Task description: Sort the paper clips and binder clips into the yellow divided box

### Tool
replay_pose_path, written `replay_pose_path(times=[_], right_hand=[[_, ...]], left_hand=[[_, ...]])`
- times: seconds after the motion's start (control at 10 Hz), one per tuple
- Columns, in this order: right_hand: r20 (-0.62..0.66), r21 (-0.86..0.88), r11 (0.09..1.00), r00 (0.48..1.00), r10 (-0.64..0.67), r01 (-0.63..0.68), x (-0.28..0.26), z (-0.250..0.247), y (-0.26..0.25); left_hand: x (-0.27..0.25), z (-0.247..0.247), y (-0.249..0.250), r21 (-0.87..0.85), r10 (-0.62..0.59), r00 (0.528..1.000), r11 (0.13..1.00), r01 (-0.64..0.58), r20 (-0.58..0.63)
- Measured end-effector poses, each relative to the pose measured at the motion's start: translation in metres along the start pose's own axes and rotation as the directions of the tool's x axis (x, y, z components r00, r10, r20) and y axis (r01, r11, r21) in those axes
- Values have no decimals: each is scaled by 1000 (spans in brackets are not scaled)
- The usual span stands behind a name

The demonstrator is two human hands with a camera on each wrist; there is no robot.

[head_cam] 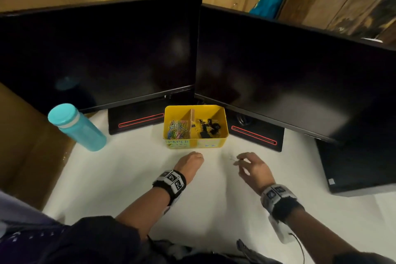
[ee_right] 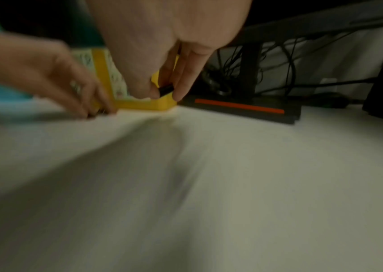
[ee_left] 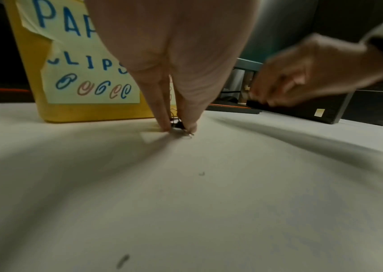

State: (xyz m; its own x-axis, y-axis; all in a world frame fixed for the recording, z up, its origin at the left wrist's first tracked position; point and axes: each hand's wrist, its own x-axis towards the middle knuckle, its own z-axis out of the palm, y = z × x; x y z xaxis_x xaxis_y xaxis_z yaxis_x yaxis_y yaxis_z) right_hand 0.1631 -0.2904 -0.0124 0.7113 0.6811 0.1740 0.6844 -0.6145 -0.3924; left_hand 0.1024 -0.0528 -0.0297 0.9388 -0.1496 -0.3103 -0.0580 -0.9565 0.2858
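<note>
Head view: both hands work just in front of the yellow divided box (head_cam: 222,141).
Left hand (ee_left: 174,60) pinches a binder clip (ee_left: 177,125) on the white table (ee_left: 209,202); right hand (ee_right: 171,36) pinches a black clip (ee_right: 165,90) above it.

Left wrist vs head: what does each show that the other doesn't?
Left wrist only: the left hand's fingertips pinching a small black binder clip against the white table, and the box label's drawn clips.

Head only: the box's inside, with coloured paper clips in the left compartment and black binder clips in the right, plus two monitors and a teal bottle.

Both: the yellow divided box and the right hand.
</note>
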Motion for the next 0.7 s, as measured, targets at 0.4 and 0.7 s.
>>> replay_pose_path(times=[0.4,0.7], right_hand=[[-332,146,989,943,26,24,147,-53,-61],[-239,254,959,952,191,-128,165,-62,-82]], left_hand=[[2,-105,24,-328,-147,718,937,-119,-681],[-17,-100,2,-425,-301,847,900,100,-438]])
